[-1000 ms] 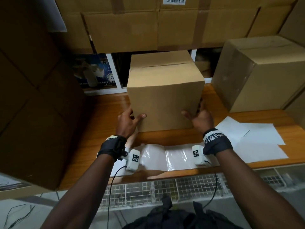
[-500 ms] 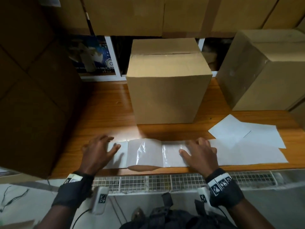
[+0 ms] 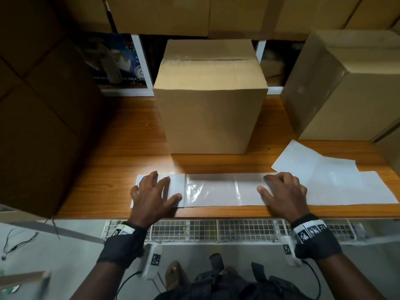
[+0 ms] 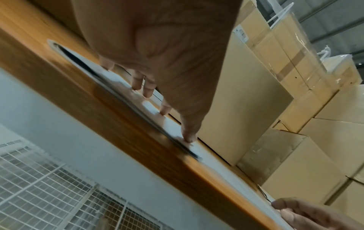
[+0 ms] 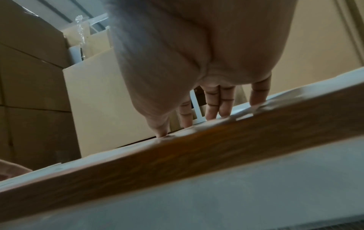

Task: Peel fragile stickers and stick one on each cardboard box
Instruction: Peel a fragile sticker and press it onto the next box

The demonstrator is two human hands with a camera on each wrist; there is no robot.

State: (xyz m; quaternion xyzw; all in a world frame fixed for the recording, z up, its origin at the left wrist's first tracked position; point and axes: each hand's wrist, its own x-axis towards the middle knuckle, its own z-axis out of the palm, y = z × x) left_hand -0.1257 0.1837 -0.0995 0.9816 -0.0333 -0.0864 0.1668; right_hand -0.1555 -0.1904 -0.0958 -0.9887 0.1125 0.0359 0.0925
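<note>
A plain brown cardboard box (image 3: 211, 109) stands upright in the middle of the wooden table (image 3: 129, 148). In front of it, near the table's front edge, lies a long glossy white sticker strip (image 3: 216, 190). My left hand (image 3: 154, 194) rests on the strip's left end with fingers spread, fingertips (image 4: 189, 137) touching the sheet (image 4: 149, 109). My right hand (image 3: 281, 191) rests on the strip's right part, its fingertips (image 5: 258, 101) pressing down on the sheet. Neither hand holds anything. No printing shows on the strip.
A second cardboard box (image 3: 346, 87) stands at the right, with loose white sheets (image 3: 324, 176) in front of it. Dark stacked boxes (image 3: 43, 105) rise at the left and more boxes (image 3: 194, 14) sit on the shelf above. A white wire rack (image 3: 205, 230) runs below the table's edge.
Both hands let go of the middle box, came back toward me and settled on the sticker strip. The strip now lies flatter.
</note>
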